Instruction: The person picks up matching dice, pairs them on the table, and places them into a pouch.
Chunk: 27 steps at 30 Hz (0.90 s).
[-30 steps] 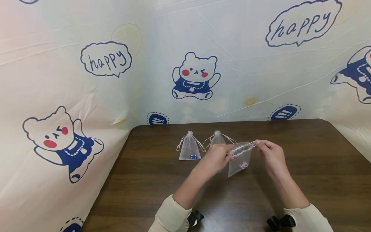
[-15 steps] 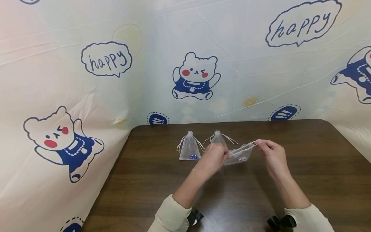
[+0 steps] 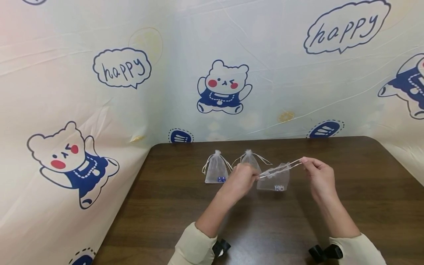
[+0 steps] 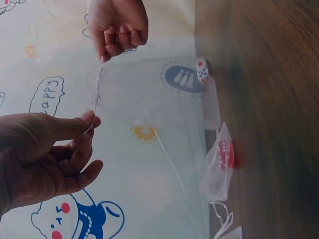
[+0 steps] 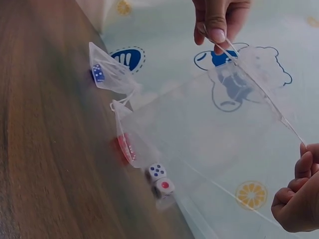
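Between my hands hangs a sheer white drawstring bag [image 3: 273, 181] with white dice [image 5: 160, 178] at its bottom. My left hand [image 3: 241, 178] pinches the drawstring at one side of the mouth between thumb and forefinger. At the other side my right hand [image 3: 320, 178] pinches the cord's end, and the drawstring [image 5: 269, 99] stretches taut between them. The bag's mouth is partly gathered along the cord. Behind my left hand stands a drawn-up bag with red dice [image 4: 226, 155], its lower part hidden in the head view. Left of it, another tied bag [image 3: 216, 169] holds blue dice [image 3: 221, 179].
All of this is on a dark brown wooden table [image 3: 159, 209]. A pale curtain [image 3: 172, 92] printed with bears and "happy" bubbles hangs right behind the table's far edge. Loose cord loops [image 3: 263, 159] of the standing bags lie close to the held bag.
The right hand has moved outward to the right, drawing out more cord. The left hand has shifted slightly left. The bag swung up, then dropped back to hang with its dice lower.
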Each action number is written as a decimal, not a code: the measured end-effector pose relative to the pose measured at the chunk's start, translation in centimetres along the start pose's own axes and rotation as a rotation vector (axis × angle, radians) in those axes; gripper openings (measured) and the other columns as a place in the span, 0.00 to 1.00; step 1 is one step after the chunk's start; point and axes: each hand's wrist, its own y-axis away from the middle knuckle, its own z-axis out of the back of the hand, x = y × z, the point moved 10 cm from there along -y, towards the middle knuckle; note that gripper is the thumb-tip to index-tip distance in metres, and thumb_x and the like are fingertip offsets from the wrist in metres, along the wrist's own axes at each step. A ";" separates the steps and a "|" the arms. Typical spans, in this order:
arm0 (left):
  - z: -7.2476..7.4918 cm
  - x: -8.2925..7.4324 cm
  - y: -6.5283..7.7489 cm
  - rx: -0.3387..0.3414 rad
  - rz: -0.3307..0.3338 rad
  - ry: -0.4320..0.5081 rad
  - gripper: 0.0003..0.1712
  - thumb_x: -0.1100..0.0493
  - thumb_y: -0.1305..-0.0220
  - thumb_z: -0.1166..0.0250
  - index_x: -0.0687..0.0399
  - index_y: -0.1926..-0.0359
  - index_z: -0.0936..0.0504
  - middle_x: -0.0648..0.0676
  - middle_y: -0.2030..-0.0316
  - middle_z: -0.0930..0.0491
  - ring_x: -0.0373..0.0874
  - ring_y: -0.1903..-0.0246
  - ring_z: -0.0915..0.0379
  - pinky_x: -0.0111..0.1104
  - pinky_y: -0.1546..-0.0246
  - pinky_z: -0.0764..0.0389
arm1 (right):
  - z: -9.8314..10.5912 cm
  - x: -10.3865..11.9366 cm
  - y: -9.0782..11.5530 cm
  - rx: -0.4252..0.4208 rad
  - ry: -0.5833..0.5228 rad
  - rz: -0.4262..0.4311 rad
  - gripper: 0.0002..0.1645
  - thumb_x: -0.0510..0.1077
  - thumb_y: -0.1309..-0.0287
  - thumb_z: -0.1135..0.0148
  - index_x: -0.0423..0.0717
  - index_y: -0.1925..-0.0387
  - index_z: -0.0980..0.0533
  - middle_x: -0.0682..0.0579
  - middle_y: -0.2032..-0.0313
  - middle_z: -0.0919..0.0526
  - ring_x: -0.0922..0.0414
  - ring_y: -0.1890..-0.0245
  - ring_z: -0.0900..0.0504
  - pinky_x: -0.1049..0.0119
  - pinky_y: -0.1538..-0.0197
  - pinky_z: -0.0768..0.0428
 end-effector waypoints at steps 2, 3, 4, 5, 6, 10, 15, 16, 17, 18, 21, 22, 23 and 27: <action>0.2 0.1 0.0 -0.013 0.003 0.013 0.04 0.62 0.45 0.33 0.53 0.74 0.13 0.47 0.77 0.20 0.37 0.72 0.25 0.25 0.68 0.27 | 0.2 0.1 0.0 -0.005 -0.016 -0.002 0.10 0.39 0.44 0.37 0.48 0.80 0.17 0.57 0.82 0.26 0.63 0.82 0.36 0.75 0.78 0.36; 0.3 0.2 0.0 -0.021 0.004 0.017 0.04 0.62 0.45 0.33 0.54 0.74 0.13 0.47 0.77 0.20 0.38 0.72 0.25 0.25 0.68 0.27 | 0.2 0.1 -0.1 -0.009 -0.021 -0.001 0.10 0.39 0.44 0.37 0.48 0.80 0.17 0.57 0.82 0.26 0.63 0.82 0.36 0.75 0.78 0.37; 0.4 0.2 0.0 -0.030 0.003 0.022 0.04 0.62 0.45 0.33 0.54 0.74 0.13 0.47 0.77 0.20 0.38 0.72 0.25 0.25 0.68 0.27 | 0.3 0.1 -0.1 -0.014 -0.024 -0.001 0.11 0.39 0.44 0.37 0.48 0.80 0.17 0.57 0.82 0.26 0.63 0.82 0.36 0.75 0.78 0.37; 0.5 0.2 0.1 -0.039 0.001 0.024 0.04 0.62 0.45 0.33 0.54 0.75 0.13 0.48 0.77 0.20 0.38 0.71 0.24 0.24 0.68 0.26 | 0.4 0.1 -0.1 -0.020 -0.025 -0.001 0.11 0.38 0.44 0.37 0.48 0.80 0.17 0.57 0.82 0.26 0.63 0.82 0.36 0.75 0.78 0.37; 0.6 0.2 0.1 -0.047 -0.002 0.028 0.04 0.62 0.45 0.33 0.55 0.75 0.13 0.48 0.77 0.20 0.38 0.71 0.24 0.24 0.68 0.26 | 0.5 0.1 -0.1 -0.024 -0.029 0.000 0.11 0.38 0.44 0.37 0.48 0.80 0.18 0.57 0.83 0.26 0.63 0.82 0.36 0.75 0.79 0.38; 0.9 0.3 0.2 -0.071 -0.012 0.043 0.04 0.63 0.46 0.33 0.55 0.75 0.13 0.49 0.75 0.19 0.39 0.70 0.23 0.25 0.67 0.26 | 0.7 0.2 -0.1 -0.036 -0.045 -0.002 0.11 0.38 0.44 0.37 0.48 0.80 0.18 0.57 0.83 0.25 0.64 0.82 0.36 0.76 0.79 0.37; 1.2 0.6 0.3 -0.092 -0.004 0.042 0.03 0.64 0.47 0.32 0.55 0.73 0.13 0.49 0.75 0.20 0.39 0.71 0.23 0.25 0.69 0.26 | 1.0 0.2 -0.1 -0.049 -0.058 -0.004 0.11 0.38 0.44 0.38 0.47 0.80 0.17 0.57 0.83 0.25 0.63 0.82 0.35 0.76 0.78 0.36; 1.2 0.6 0.3 -0.096 -0.002 0.043 0.02 0.64 0.47 0.32 0.55 0.73 0.13 0.49 0.75 0.20 0.39 0.71 0.24 0.25 0.69 0.26 | 1.1 0.2 -0.1 -0.054 -0.060 -0.004 0.11 0.38 0.44 0.38 0.47 0.80 0.18 0.57 0.83 0.25 0.63 0.82 0.35 0.76 0.79 0.36; 1.3 0.7 0.4 -0.099 0.003 0.043 0.02 0.64 0.47 0.32 0.55 0.72 0.13 0.49 0.75 0.20 0.39 0.71 0.24 0.25 0.69 0.26 | 1.2 0.2 -0.1 -0.059 -0.064 -0.005 0.11 0.37 0.44 0.38 0.47 0.80 0.18 0.57 0.83 0.25 0.63 0.82 0.35 0.76 0.79 0.36; 1.3 0.7 0.4 -0.103 0.006 0.045 0.02 0.64 0.48 0.32 0.55 0.72 0.13 0.49 0.75 0.20 0.39 0.71 0.24 0.25 0.68 0.26 | 1.3 0.2 -0.2 -0.063 -0.068 -0.004 0.12 0.37 0.44 0.38 0.47 0.80 0.18 0.57 0.83 0.25 0.63 0.83 0.36 0.76 0.79 0.36; 1.4 0.9 0.5 -0.111 0.021 0.056 0.02 0.64 0.48 0.32 0.55 0.71 0.13 0.49 0.75 0.20 0.38 0.71 0.24 0.25 0.68 0.26 | 1.5 0.2 -0.2 -0.069 -0.080 -0.001 0.12 0.36 0.43 0.39 0.46 0.80 0.18 0.57 0.83 0.25 0.63 0.83 0.36 0.76 0.79 0.37; 1.4 1.0 0.5 -0.118 0.026 0.064 0.02 0.64 0.47 0.32 0.56 0.71 0.13 0.49 0.75 0.19 0.39 0.71 0.24 0.25 0.68 0.26 | 1.6 0.3 -0.2 -0.072 -0.083 -0.001 0.12 0.37 0.44 0.38 0.46 0.80 0.18 0.57 0.83 0.25 0.63 0.83 0.36 0.76 0.79 0.37; 1.5 1.1 0.5 -0.126 0.031 0.067 0.02 0.64 0.48 0.32 0.56 0.71 0.13 0.49 0.74 0.19 0.39 0.71 0.24 0.25 0.68 0.26 | 1.6 0.3 -0.2 -0.076 -0.086 0.000 0.11 0.37 0.44 0.38 0.45 0.81 0.18 0.57 0.83 0.25 0.63 0.83 0.36 0.76 0.79 0.37; 1.9 1.4 0.7 -0.169 0.041 0.075 0.02 0.65 0.48 0.32 0.56 0.71 0.13 0.49 0.74 0.18 0.39 0.70 0.23 0.25 0.67 0.25 | 1.9 0.4 -0.2 -0.096 -0.093 0.002 0.11 0.38 0.45 0.37 0.44 0.81 0.18 0.56 0.84 0.26 0.62 0.84 0.37 0.75 0.80 0.37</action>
